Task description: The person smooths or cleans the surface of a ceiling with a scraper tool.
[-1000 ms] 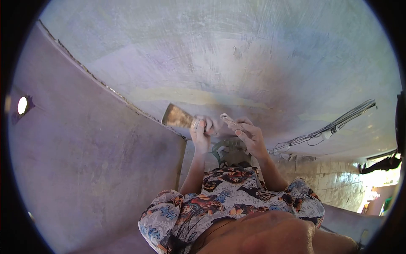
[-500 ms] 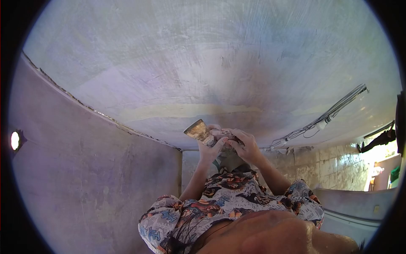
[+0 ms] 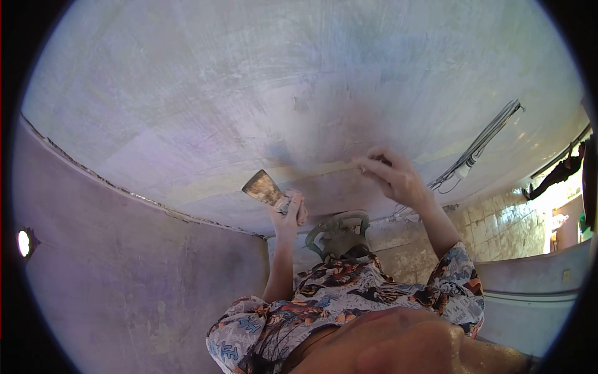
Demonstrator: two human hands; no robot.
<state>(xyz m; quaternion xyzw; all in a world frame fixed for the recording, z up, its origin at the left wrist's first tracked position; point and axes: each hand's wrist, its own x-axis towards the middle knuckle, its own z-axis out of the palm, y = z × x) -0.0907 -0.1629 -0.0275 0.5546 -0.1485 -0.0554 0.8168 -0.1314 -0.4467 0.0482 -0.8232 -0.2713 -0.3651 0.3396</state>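
Note:
My left hand [image 3: 293, 209] is closed around the handle of a putty knife [image 3: 263, 188]. The wide blade, crusted with brownish residue, points up and left in front of the pale plastered wall [image 3: 249, 93]. Pale dust coats the fingers of this hand. Farther right and higher, my right hand [image 3: 395, 179] is raised near the wall with its fingers loosely bent and partly apart. Motion blurs its fingertips, and I see no object in it. Whether it touches the wall cannot be made out.
A green rounded frame [image 3: 339, 229] stands below my hands. Bundled cables [image 3: 483, 142] hang from the wall at right. A purplish wall [image 3: 137, 268] meets the plastered one at left, with a bright lamp [image 3: 23, 243]. Dark-clothed legs [image 3: 557, 177] of another person show at far right.
My hands have parted: the right one has left the putty knife and risen to the right towards the wall. The left one has shifted left with the knife. The green frame is now more exposed.

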